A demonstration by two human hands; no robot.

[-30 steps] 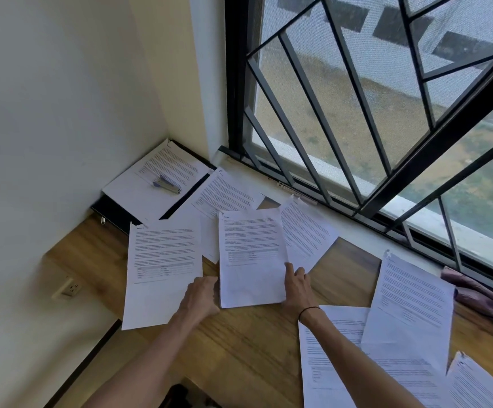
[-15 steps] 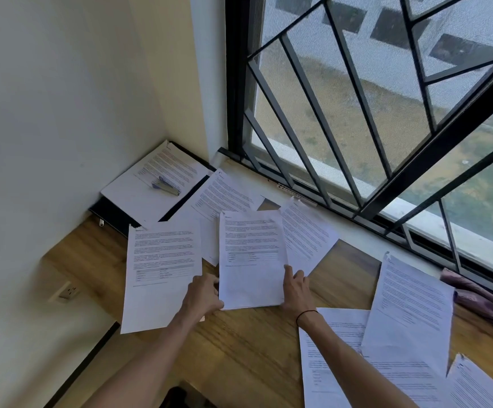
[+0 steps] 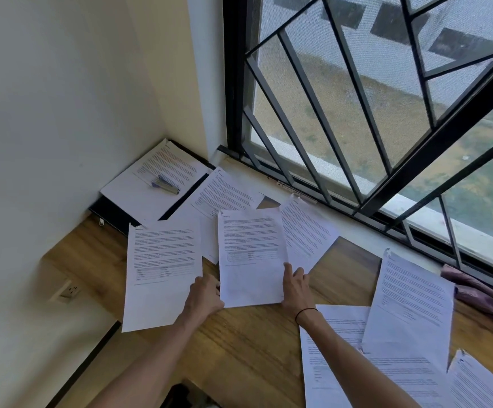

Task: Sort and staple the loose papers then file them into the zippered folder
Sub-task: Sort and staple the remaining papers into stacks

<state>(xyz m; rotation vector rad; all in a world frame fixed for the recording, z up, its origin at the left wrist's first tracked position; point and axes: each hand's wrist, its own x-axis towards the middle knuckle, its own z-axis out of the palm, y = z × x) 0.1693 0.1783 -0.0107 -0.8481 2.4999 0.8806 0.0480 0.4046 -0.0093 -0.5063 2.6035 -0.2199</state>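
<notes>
Your left hand (image 3: 205, 295) has shifted to middle sheet's (image 3: 251, 257) left edge, fingers curled, pinching it. Right hand (image 3: 296, 287) stays, fingers spread flat on right edge. Sheet squared on bench (image 3: 248, 351), likely ready to gather. Stapler (image 3: 165, 185) atop papers on zippered folder (image 3: 115, 212), far corner.

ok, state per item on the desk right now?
center sheet: flat, both hands at its lower edges
left hand: fingers on lower left edge
right hand: fingers on lower right edge
stapler: idle on far-corner sheet
folder: under papers; zip unclear
other sheets: loose, overlapping
</notes>
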